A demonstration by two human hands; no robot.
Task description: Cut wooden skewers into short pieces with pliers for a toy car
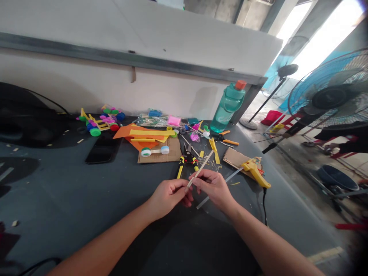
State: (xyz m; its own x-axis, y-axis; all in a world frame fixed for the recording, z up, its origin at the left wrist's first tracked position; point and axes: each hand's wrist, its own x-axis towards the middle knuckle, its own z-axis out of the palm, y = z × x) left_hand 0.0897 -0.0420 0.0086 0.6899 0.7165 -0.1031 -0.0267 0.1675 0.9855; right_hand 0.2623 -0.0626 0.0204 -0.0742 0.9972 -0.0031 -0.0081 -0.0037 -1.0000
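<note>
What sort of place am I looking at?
Probably a craft or model-making workspace: on the dark table are a yellow glue gun, a yellow-handled plier-like tool and small, colourful wheeled models.

A thin, straight, pale stick (205, 163) is held aslant, its far end pointing forward and right.

Pale stick (205, 162), yellow-and-black pliers (188, 156), yellow glue gun (255, 171), teal bottle (226, 108)
</note>
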